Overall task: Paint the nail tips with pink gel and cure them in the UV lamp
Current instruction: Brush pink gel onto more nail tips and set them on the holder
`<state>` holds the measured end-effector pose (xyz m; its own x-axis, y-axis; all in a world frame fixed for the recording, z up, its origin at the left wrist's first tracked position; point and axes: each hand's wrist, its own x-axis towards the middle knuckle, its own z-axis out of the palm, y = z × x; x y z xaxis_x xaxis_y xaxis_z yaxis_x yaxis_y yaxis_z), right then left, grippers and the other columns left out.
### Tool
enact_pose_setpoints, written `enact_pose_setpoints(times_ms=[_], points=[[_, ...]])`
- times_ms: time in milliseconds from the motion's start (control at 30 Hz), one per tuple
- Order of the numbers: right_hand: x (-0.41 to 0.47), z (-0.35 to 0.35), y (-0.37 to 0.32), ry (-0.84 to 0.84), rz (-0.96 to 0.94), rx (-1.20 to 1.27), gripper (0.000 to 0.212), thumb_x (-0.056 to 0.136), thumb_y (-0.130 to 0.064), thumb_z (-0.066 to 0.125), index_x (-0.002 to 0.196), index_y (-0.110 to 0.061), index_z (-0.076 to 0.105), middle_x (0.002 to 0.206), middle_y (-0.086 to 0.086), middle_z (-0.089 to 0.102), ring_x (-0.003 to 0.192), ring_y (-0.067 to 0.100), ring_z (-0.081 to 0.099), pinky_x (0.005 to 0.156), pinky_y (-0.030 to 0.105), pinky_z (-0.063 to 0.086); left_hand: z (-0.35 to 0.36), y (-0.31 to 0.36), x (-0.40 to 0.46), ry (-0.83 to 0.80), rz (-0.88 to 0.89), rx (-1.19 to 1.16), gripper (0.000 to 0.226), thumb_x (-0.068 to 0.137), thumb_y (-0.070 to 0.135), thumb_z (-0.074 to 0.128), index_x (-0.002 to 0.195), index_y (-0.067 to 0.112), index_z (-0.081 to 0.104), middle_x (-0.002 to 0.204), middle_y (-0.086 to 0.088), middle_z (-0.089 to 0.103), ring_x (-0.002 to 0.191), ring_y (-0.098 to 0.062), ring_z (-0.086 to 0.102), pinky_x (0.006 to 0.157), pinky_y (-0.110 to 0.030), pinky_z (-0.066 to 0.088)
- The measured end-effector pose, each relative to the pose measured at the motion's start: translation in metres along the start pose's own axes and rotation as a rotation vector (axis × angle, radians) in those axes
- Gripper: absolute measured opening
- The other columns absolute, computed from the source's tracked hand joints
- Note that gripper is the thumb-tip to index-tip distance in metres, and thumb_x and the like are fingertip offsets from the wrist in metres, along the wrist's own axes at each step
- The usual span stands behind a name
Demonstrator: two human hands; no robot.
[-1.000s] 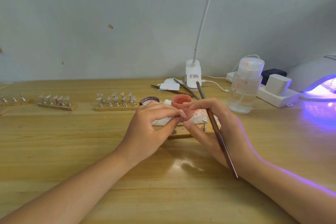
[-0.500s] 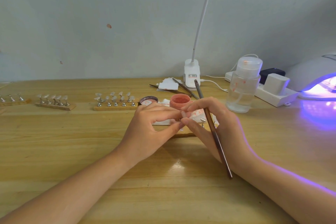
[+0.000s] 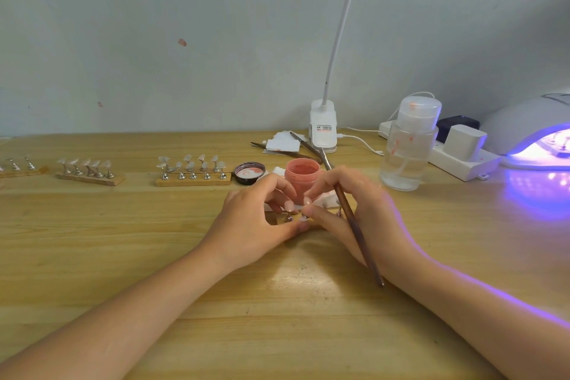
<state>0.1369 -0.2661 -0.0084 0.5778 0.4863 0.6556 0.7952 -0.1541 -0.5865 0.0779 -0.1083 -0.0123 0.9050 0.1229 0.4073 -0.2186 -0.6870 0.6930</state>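
Pale grey wall (image 3: 216, 40) backs a yellowish wooden counter (image 3: 123, 241) that fills the lower half of the frame. At centre, both bare hands meet over a small wooden strip with metal nail stands (image 3: 288, 218), mostly hidden by the fingers. The left hand (image 3: 256, 219) curls around the strip, thumb and fingers bent, its grip closed near one stand; what exactly it pinches cannot be told. The right hand (image 3: 361, 213) pinches at a stand with thumb and forefinger while a long brown brush (image 3: 351, 219) lies tucked between its fingers, handle slanting toward the lower right. Just behind the hands stands an open pink gel jar (image 3: 300, 174), with its dark round lid (image 3: 249, 173) lying beside it to the left. Further left along the counter sit 3 more wooden strips of clear nail tips on stands (image 3: 192, 171). At the right edge of the frame a white UV lamp (image 3: 530, 129) glows violet, well apart from the hands. Between the jar and the lamp stands a clear pump bottle (image 3: 410, 145). A white clip lamp (image 3: 323, 129) rises at upper centre.
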Motion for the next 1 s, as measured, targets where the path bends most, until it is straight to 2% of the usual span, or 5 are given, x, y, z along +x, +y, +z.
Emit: enact_pose_setpoints(times_ms=[233,600,767,867,1000], points=[[0.0,0.003,0.008,-0.018,-0.055,-0.13,0.018,0.07,-0.029,0.076,0.079,-0.022,0.062,0.081,-0.009,0.066,0.083,0.008,0.058,0.079,0.036,0.045,0.0,-0.001,0.0,-0.004,0.025,-0.027,0.031,0.063,0.026,0.079,0.08,0.031,0.053,0.075,0.028,0.06,0.081,0.0,0.061,0.079,-0.017,0.045],[0.0,-0.017,0.009,-0.071,-0.002,-0.21,0.031,0.071,-0.038,0.074,0.081,-0.045,0.046,0.087,-0.029,0.055,0.094,0.004,0.053,0.086,0.028,0.035,-0.001,-0.003,-0.001,0.0,-0.039,-0.041,0.032,0.062,0.029,0.08,0.081,0.031,0.054,0.08,0.01,0.068,0.086,-0.008,0.064,0.089,-0.042,0.046],[-0.001,-0.016,0.011,-0.084,-0.003,-0.2,0.02,0.073,-0.024,0.077,0.084,-0.02,0.06,0.086,-0.01,0.065,0.091,0.015,0.059,0.086,0.041,0.043,0.0,-0.003,0.0,0.0,-0.052,-0.034,0.032,0.062,0.031,0.08,0.082,0.031,0.055,0.081,0.012,0.068,0.086,-0.004,0.062,0.089,-0.04,0.047],[-0.001,-0.016,0.011,-0.079,-0.024,-0.204,0.02,0.073,-0.019,0.078,0.083,-0.018,0.061,0.084,-0.01,0.065,0.087,0.014,0.059,0.085,0.035,0.042,0.0,-0.004,-0.001,-0.008,-0.053,-0.039,0.032,0.062,0.03,0.08,0.082,0.031,0.055,0.081,0.012,0.068,0.084,-0.002,0.062,0.088,-0.037,0.048],[-0.002,-0.017,0.012,-0.075,-0.063,-0.233,0.022,0.071,-0.017,0.079,0.083,-0.017,0.061,0.085,-0.011,0.066,0.087,0.004,0.054,0.086,0.015,0.031,0.0,-0.003,-0.001,-0.007,-0.046,-0.03,0.032,0.062,0.032,0.079,0.082,0.031,0.055,0.082,0.012,0.067,0.083,0.0,0.061,0.086,-0.032,0.048]])
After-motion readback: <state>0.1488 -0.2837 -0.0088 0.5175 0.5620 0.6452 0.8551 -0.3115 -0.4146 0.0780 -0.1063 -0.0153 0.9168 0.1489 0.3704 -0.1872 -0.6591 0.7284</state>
